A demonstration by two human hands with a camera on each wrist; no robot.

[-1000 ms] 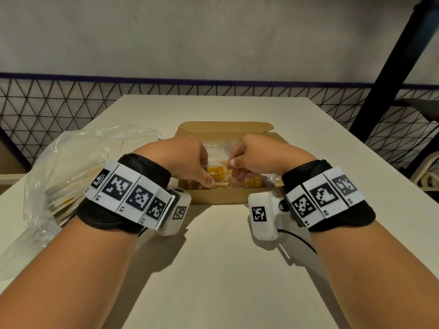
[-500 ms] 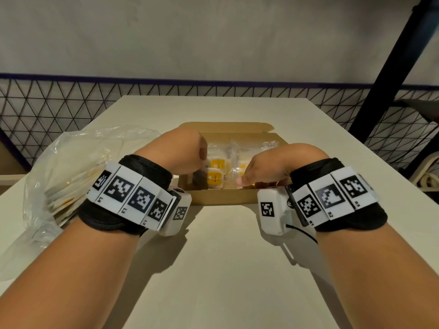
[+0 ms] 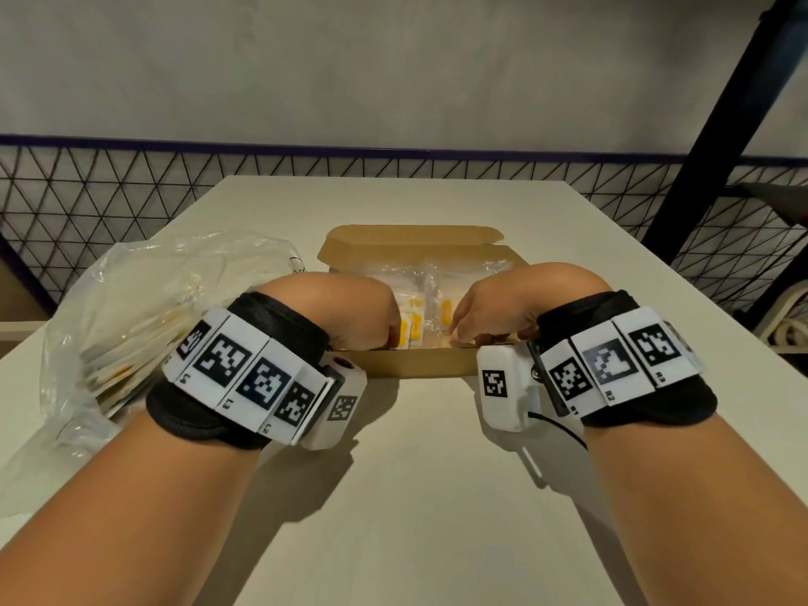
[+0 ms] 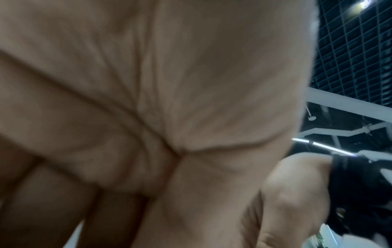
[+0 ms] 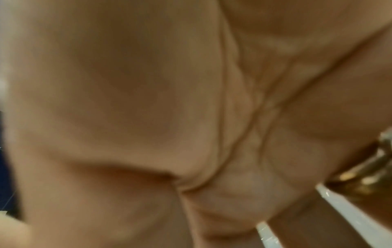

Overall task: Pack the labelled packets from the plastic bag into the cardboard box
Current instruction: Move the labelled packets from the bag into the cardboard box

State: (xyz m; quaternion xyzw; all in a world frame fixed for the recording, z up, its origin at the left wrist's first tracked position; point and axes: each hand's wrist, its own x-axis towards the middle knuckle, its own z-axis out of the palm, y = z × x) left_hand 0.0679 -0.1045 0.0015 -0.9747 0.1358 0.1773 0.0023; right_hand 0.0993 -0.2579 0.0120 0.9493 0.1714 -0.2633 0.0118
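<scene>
Two hands reach into an open cardboard box (image 3: pixel 415 365) that sits in the middle of a pale tabletop (image 3: pixel 415 496). The left hand (image 3: pixel 345 308) and the right hand (image 3: pixel 511 304) are bent down at the wrist over the near half of the box, both wearing black wrist straps with white coded tags. Their fingers dip below the box wall, so whether they pinch a packet or merely press on the contents cannot be told; the wrist views show only blurred palm skin.

Inside the box lie clear labelled packets (image 3: pixel 441 295) with yellow contents, standing loosely in rows between the two hands. To the left, beside the left forearm, a crumpled plastic bag (image 3: pixel 131 317) rests on the tabletop with more packets showing inside, so the packing looks only partly done.

As a judgement, the main risk is slippery film: packets pushed down unevenly could slide over one another, spring back above the rim, or buckle. The light box could also skid away from the person if pressed at its near edge.
</scene>
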